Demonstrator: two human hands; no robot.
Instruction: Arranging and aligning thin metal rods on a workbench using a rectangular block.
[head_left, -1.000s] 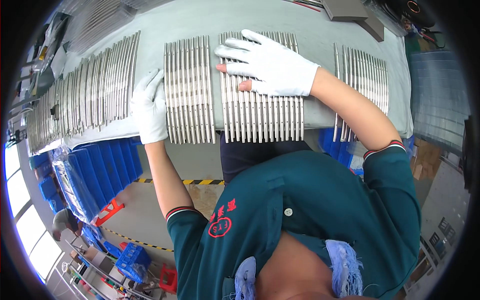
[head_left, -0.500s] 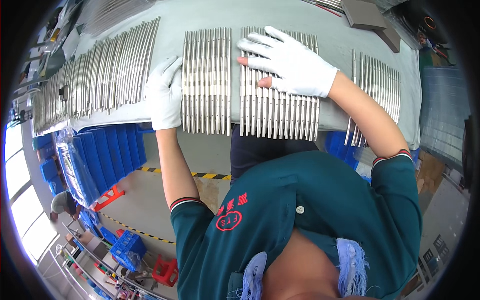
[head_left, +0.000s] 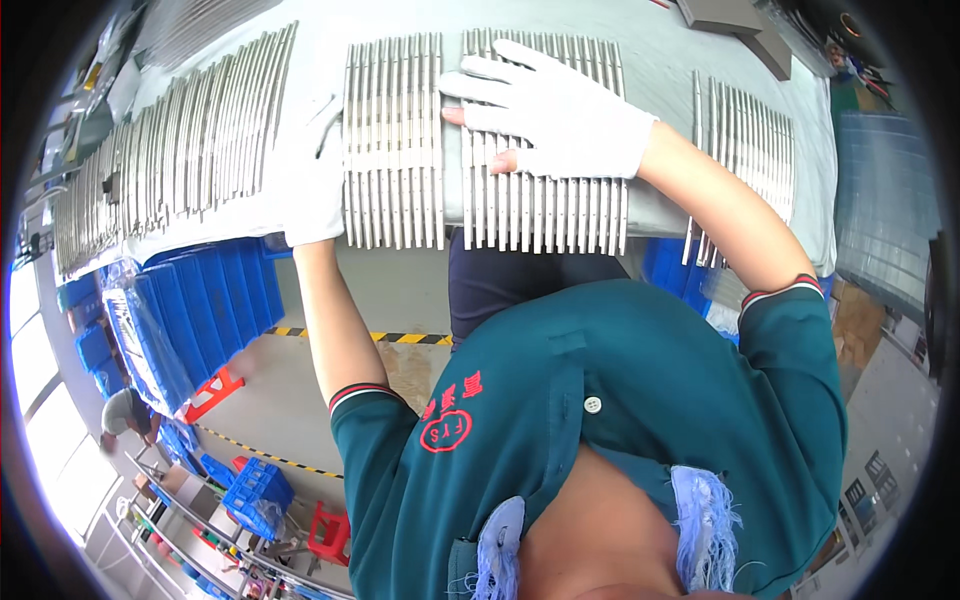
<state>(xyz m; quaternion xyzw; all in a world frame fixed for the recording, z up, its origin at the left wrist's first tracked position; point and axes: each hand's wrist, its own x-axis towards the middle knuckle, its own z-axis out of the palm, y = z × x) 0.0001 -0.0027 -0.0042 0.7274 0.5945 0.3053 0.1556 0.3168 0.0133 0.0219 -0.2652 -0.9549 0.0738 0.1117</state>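
Observation:
Both my hands wear white gloves. My right hand (head_left: 565,115) lies flat, fingers spread, across a row of slim silvery metal rods (head_left: 545,215). Its thumb and one fingertip are bare, and its longest fingers reach past the row's left edge. Left of that row, across a narrow gap, a second block of rods (head_left: 394,205) lies side by side. My left hand (head_left: 312,185) rests upright against this block's left edge, a gap showing between its fingers; bright glare blurs part of the glove. Small holes dot the rods, whose near ends overhang the table edge.
A long fanned row of rods (head_left: 200,140) covers the left of the cloth-covered table (head_left: 665,85). More rods (head_left: 750,150) lie right, partly behind my forearm. A grey block (head_left: 722,14) sits far right. Blue bins (head_left: 215,310) stand below left; a person (head_left: 125,415) is beyond.
The whole view has shifted slightly, moving the table up and left in the picture. My right hand has slid a little left over the rods. My left hand stays beside its block.

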